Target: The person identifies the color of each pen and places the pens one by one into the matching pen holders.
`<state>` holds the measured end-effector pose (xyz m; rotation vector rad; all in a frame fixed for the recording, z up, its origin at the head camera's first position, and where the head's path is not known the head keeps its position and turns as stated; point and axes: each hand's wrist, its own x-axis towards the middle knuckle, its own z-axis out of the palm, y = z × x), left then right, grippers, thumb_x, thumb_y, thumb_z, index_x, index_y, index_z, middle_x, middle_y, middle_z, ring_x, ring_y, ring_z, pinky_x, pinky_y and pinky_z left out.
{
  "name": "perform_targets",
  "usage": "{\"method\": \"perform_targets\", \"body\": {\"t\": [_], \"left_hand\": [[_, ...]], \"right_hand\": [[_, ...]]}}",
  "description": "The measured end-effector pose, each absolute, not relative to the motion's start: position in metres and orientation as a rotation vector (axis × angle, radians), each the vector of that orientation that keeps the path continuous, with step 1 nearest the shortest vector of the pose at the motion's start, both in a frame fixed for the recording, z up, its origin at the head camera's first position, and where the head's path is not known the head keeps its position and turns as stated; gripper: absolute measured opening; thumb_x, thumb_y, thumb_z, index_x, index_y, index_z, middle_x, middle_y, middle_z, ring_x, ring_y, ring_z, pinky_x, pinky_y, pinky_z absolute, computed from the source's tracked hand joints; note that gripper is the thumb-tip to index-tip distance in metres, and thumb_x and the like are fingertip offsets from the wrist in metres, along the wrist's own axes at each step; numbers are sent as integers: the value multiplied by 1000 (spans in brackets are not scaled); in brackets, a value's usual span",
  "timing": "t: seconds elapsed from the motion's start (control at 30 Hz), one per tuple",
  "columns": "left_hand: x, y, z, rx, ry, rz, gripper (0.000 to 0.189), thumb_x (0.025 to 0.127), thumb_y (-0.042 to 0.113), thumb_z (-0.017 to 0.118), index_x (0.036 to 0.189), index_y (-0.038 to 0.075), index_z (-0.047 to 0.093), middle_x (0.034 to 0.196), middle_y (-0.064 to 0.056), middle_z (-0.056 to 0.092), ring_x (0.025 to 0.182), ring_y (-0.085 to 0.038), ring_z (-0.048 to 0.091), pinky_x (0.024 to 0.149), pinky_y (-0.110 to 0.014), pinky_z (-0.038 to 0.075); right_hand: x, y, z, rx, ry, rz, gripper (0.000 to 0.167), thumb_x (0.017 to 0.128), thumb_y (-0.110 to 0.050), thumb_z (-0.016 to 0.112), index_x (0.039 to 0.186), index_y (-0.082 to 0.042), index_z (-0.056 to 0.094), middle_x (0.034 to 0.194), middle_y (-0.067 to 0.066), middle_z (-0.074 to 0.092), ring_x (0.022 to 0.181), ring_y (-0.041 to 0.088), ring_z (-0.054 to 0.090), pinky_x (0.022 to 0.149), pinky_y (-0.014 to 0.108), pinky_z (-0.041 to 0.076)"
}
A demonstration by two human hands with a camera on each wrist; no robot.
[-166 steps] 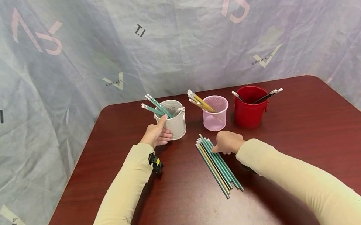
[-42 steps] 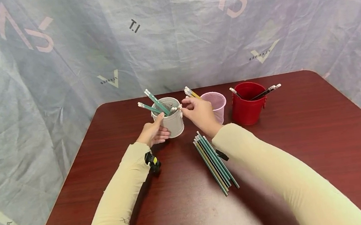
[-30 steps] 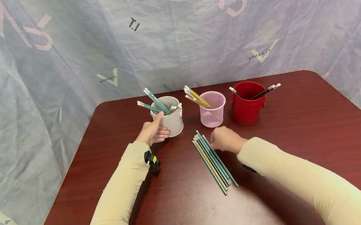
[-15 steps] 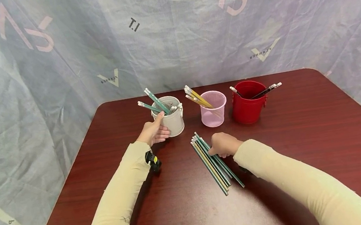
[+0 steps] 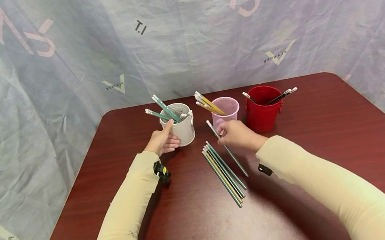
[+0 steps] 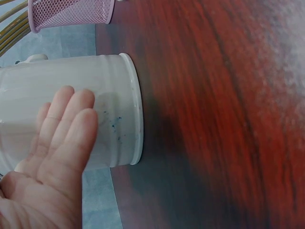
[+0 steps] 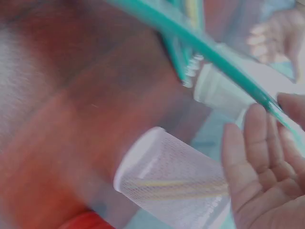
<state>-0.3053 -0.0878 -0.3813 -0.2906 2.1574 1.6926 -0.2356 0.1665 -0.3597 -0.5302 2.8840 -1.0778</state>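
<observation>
My left hand (image 5: 162, 141) rests against the near left side of a white bucket (image 5: 187, 131), thumb at the rim, fingers straight in the left wrist view. Green pencils (image 5: 167, 108) and some white eraser tips stick up out of this bucket. Between thumb and fingertips my right hand (image 5: 238, 134) pinches one green pencil (image 5: 234, 157), tilted above the table, eraser end up and away. Below it lies a pile of green and gold pencils (image 5: 222, 172), erasers toward the back. The pink mesh cup (image 5: 235, 114) behind the right hand holds several yellow pencils (image 5: 208, 102).
A red bucket (image 5: 263, 118) with several black pencils (image 5: 279, 97) stands right of the pink cup. All three containers are in a row toward the back of the dark red wooden table (image 5: 322, 129). A printed grey cloth (image 5: 184, 49) hangs behind.
The right hand went from the white bucket's rim back to the pile, and has now lifted one green pencil up off it. The left hand stays at the white bucket.
</observation>
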Motion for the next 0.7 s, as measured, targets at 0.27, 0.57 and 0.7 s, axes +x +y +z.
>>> {"method": "perform_targets", "body": {"t": [0.27,0.57,0.7], "left_hand": [[-305,-88,-381,-290,2153,1698,73,92,60,46,107,-10,60,70,-6,65,65,-16,66,56,-24,53],[-305,-89,-382,-295,2150,1685,74,92,61,46,107,-10,61,70,-6,66,64,-15,66,57,-25,53],[-305,-90,-381,-286,2150,1687,75,92,61,46,109,-11,60,71,-6,66,65,-16,66,59,-25,54]], "right_hand": [[-235,170,-327,-475,2883,-1502,11,86,-9,70,88,2,69,76,13,70,69,17,65,61,17,46],[-228,173,-295,-555,2908,-1692,14,76,2,77,87,4,69,91,19,71,66,-2,60,60,15,48],[-223,177,-282,-521,2987,-1638,11,76,0,78,83,2,70,83,15,71,62,-3,58,59,13,47]]}}
